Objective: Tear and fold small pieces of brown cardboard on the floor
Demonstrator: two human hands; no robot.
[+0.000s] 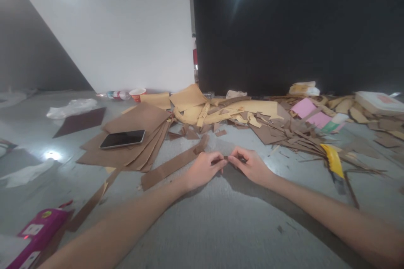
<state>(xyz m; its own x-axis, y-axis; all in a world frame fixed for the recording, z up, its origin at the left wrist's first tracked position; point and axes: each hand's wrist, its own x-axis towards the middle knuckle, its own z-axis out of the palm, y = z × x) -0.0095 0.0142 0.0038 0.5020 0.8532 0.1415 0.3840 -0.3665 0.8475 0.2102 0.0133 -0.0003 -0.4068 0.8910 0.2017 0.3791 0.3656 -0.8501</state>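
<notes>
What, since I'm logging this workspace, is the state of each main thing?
Left hand, pinching
Right hand, pinching
Small dark-brown piece, held between both hands
Flat black-screened phone, face up, screen dark
Magenta plastic socket strip, red light lit
Flat brown sheets, stacked, fanned
White plastic bag, crumpled
Clear plastic bottle, lying sideways
Yellow-handled tool, lying down

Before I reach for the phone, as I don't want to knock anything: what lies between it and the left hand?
From phone to left hand, the head view shows the edges of the brown sheets, then a brown strip.
</notes>
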